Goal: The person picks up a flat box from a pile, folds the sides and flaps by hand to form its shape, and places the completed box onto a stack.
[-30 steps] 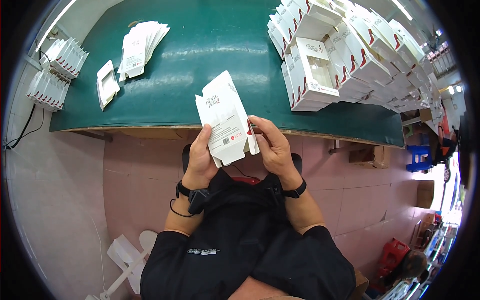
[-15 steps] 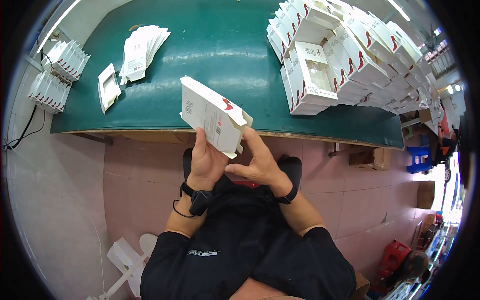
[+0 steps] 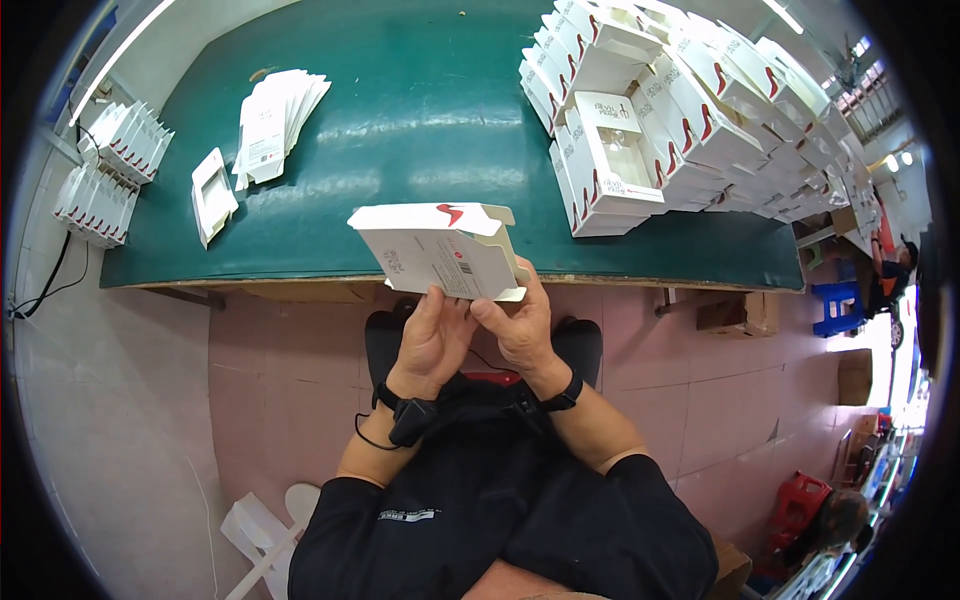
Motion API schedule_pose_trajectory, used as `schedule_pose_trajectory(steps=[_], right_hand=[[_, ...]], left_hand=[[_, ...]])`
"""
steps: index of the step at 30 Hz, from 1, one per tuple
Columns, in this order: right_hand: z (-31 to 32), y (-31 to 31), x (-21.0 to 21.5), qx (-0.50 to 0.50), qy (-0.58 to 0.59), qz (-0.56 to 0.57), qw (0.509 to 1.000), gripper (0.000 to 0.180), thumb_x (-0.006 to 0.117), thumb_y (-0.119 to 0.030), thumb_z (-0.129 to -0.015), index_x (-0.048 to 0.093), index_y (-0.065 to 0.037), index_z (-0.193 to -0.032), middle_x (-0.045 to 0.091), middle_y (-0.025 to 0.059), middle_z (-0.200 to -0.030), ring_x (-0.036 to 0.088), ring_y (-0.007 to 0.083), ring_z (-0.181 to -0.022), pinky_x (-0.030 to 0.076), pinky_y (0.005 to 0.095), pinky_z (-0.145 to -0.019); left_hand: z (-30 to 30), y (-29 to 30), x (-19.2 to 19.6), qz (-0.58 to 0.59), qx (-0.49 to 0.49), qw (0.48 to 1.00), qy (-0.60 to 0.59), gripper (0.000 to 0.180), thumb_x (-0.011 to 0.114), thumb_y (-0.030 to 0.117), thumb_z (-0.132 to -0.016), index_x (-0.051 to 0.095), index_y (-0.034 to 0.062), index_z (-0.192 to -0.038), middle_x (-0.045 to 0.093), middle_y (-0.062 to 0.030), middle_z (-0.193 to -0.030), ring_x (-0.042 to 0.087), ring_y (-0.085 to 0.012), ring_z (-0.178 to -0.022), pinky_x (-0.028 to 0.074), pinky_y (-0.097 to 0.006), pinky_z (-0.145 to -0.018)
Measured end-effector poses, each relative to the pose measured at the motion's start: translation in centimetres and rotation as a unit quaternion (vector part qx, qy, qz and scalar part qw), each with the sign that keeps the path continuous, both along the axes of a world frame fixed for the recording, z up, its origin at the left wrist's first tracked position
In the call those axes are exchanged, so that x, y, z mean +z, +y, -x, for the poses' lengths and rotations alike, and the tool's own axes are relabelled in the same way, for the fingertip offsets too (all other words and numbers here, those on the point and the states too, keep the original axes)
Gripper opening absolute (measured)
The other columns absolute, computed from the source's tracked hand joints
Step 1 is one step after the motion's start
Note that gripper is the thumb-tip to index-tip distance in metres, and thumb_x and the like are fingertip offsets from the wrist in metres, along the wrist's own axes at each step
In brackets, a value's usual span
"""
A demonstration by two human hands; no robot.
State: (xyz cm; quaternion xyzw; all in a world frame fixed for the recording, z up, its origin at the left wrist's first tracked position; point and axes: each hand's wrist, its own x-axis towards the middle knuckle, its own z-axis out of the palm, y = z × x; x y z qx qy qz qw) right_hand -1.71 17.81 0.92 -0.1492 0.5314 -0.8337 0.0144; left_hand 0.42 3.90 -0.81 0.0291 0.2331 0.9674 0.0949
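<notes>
A white folding carton (image 3: 425, 260) with a red high-heel shape on its narrow side is held in front of the table's near edge. Its right end is open, with the end flaps sticking out. My left hand (image 3: 432, 340) grips the lower edge, thumb on the printed face and the other fingers mostly hidden behind. My right hand (image 3: 522, 325) closes on the lower right corner beside the open end, its thumb against the printed face.
The green table (image 3: 400, 130) carries a fanned stack of flat cartons (image 3: 270, 125), a single windowed carton (image 3: 212, 195), and a large pile of formed boxes (image 3: 640, 140) at the right. More cartons (image 3: 100, 205) stand at far left. A blue stool (image 3: 838, 308) and cardboard box (image 3: 738, 314) are on the floor.
The carton has turned to lie more level and come slightly lower. My right hand has moved in from beside the open end to grip the lower right corner.
</notes>
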Motion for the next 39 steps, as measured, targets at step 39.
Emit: schedule_pose_trajectory(steps=[39], right_hand=[[0.6,5.4,4.1,0.0,0.05,-0.303,0.952,0.058,0.069,-0.006,-0.089,0.053,0.0,-0.144,0.073,0.0138,-0.116,0.068,0.0179,-0.104,0.055,0.0344,-0.091]], left_hand=[[0.5,-3.7,5.3,0.512,0.138,0.838,0.132,0.068,0.081,0.012,-0.092,0.048,0.0024,-0.15,0.061,-0.0168,-0.14,0.064,-0.0257,-0.124,0.056,-0.041,-0.102]])
